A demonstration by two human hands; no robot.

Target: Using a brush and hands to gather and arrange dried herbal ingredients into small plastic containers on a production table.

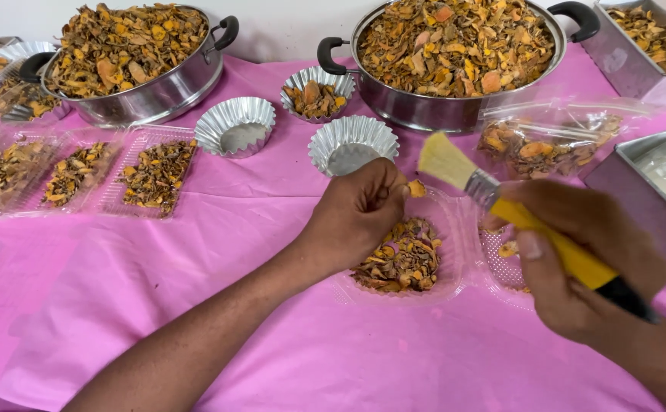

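Fingertips of the left hand (pixel 356 210) pinch a dried orange chip (pixel 417 188), light and brittle, just above the clear tray (pixel 455 252); the right hand (pixel 577 259) wraps closed round a yellow-handled brush (pixel 500 204) beside it

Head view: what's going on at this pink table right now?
A person's left hand pinches one orange-brown dried slice in its fingers, above a clear plastic tray partly filled with such slices. The right hand holds a yellow-handled brush, its bristles close to the slice. Two steel pots heaped with slices, foil cups and filled trays stand behind on the pink cloth.
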